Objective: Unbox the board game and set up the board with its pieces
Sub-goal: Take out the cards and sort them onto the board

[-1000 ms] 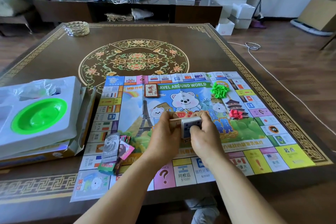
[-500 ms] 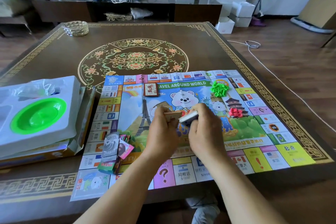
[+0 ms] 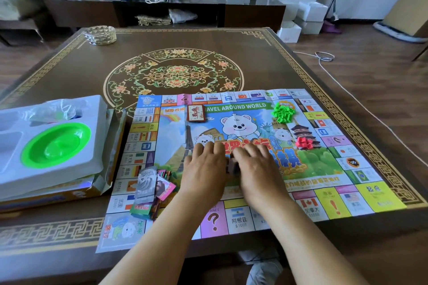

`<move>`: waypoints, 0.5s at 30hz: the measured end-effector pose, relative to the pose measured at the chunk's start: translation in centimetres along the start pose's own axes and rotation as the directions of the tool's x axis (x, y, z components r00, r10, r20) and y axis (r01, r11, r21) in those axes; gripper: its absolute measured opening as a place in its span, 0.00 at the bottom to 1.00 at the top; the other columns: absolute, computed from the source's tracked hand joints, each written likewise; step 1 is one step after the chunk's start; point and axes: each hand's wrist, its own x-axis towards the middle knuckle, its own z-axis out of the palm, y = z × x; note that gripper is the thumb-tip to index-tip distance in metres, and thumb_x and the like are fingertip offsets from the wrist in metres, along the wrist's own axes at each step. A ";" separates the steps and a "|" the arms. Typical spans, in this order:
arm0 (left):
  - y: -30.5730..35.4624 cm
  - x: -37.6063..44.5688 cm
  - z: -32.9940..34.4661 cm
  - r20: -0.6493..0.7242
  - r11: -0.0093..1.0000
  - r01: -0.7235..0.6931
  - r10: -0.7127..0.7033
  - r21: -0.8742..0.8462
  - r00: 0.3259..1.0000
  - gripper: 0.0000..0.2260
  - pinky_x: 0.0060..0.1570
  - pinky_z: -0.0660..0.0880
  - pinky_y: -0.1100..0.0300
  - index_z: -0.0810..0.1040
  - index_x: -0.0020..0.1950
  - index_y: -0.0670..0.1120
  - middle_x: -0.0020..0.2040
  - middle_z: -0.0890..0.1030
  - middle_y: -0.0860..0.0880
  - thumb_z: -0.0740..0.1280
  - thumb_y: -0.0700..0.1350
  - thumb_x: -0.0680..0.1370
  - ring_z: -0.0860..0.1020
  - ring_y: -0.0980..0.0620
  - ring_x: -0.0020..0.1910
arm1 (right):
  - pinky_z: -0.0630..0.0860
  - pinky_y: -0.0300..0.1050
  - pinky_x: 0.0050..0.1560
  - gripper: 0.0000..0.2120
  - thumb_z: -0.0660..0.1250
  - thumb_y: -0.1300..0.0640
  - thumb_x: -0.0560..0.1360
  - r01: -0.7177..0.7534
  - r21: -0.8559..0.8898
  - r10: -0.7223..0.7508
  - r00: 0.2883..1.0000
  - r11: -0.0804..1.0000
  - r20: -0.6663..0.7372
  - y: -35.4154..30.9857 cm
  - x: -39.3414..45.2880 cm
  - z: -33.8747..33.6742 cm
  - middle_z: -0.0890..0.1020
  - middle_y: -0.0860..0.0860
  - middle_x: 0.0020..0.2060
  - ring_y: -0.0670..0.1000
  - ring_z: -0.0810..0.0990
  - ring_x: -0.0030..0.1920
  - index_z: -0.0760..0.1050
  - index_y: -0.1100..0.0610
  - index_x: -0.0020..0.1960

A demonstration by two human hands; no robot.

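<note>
The paper game board lies flat on the near right part of the table. My left hand and my right hand are low over its middle, backs up, side by side. Between them shows a sliver of a card stack; the rest is hidden under my palms, and both hands seem to hold cards. A brown card deck lies near the board's top. Green houses and red houses sit in piles on the right. Paper money is heaped at the left edge.
The open game box with its white tray stands left of the board, holding a green bowl and a crumpled plastic bag. A glass dish sits at the table's far left corner. A white cable runs across the floor on the right.
My hands were raised above the board, each gripping a card stack. They have dropped down to the board's surface, close together, and the cards are now mostly hidden.
</note>
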 end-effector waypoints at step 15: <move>0.2 0.5 -0.6 0.060 0.352 0.097 -0.115 -0.931 0.992 0.06 0.31 0.64 0.61 0.69 0.50 0.41 0.36 0.72 0.48 0.58 0.31 0.77 0.66 0.53 0.34 | 0.76 0.40 0.34 0.21 0.52 0.75 0.73 -0.438 0.868 0.432 0.753 -0.233 0.496 1.0 1.5 -1.9 0.81 0.52 0.30 0.50 0.79 0.32 0.76 0.54 0.38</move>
